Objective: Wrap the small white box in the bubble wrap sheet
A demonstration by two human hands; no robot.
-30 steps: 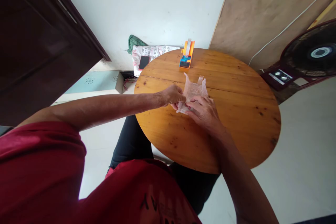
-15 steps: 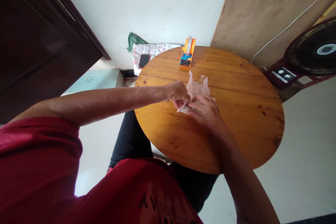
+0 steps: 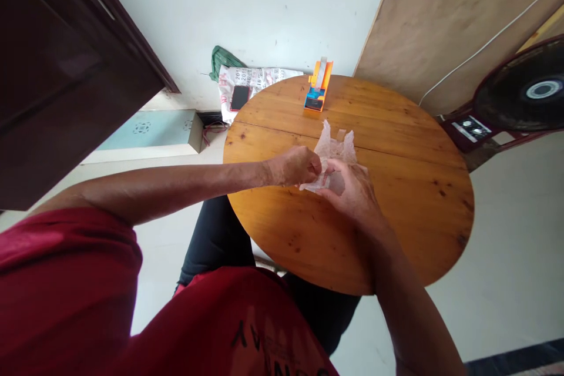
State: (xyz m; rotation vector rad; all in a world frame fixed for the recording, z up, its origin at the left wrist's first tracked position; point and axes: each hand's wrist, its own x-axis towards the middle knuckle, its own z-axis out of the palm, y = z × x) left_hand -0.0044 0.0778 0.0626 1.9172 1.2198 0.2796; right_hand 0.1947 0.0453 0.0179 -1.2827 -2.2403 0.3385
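A crumpled translucent plastic wrap [image 3: 337, 150] lies on the round wooden table [image 3: 409, 188], with a small strip of tape standing at its far edge. My left hand [image 3: 299, 165] is closed in a fist at the wrap's left side, pinching its edge. My right hand [image 3: 352, 187] rests on the wrap's near right part, its thumb and forefinger curved apart around a see-through portion. Whatever lies inside the wrap is hard to make out.
An orange and blue tape dispenser [image 3: 318, 87] stands at the table's far edge. Beyond the edge, a phone [image 3: 240, 98] lies on a printed white sack [image 3: 259, 76]. A large dark fan-like machine [image 3: 524, 85] is at the right.
My left hand has moved slightly down and turned, still at the wrap's edge. My right thumb and forefinger have spread wider apart. The view has shifted a little.
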